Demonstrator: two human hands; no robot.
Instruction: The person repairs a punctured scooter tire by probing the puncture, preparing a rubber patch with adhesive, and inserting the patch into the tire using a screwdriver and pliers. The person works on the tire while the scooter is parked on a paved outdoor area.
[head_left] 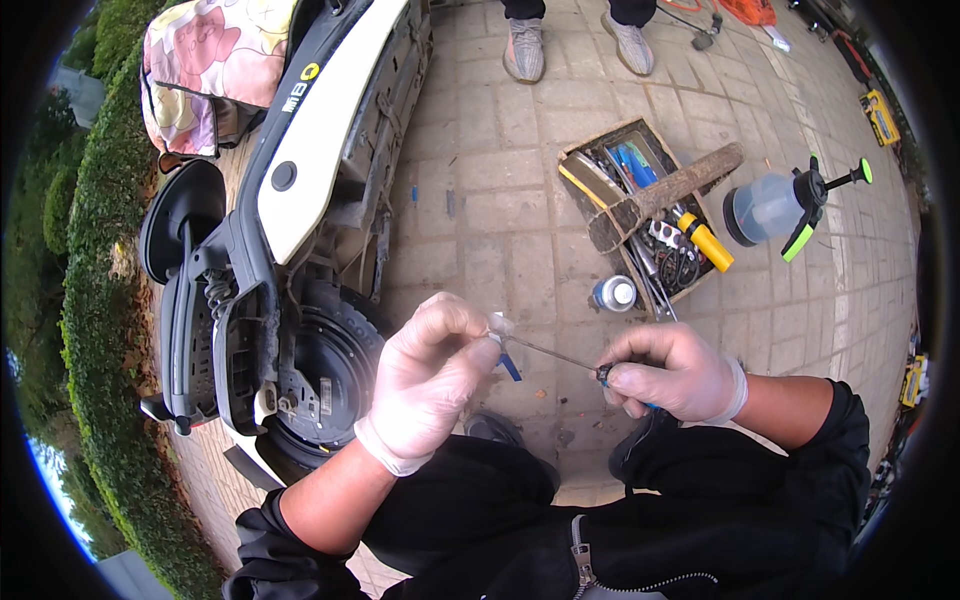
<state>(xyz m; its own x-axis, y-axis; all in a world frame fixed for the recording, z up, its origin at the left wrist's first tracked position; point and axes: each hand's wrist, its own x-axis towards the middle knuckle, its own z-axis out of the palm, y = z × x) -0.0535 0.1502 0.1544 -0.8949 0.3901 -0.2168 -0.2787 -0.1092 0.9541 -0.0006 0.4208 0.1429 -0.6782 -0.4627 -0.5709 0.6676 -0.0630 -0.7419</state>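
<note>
Both my hands wear thin whitish gloves and are raised in front of my knees. My right hand [665, 375] is closed round the handle of a thin screwdriver [552, 354], and dark and blue bits of the handle show between the fingers. Its metal shaft runs left to the fingertips of my left hand [430, 370]. Those fingers pinch a small piece with a blue strip [510, 368] hanging below; its exact kind I cannot make out. Whether the screwdriver's tip touches that piece is hidden by the fingers.
A white and black scooter [320, 150] lies along my left, its wheel [325, 370] near my left forearm. Ahead right are a wooden toolbox [640, 135], a spray can [614, 293] and a pump sprayer [770, 208]. Another person's shoes [523, 50] stand ahead on the paving.
</note>
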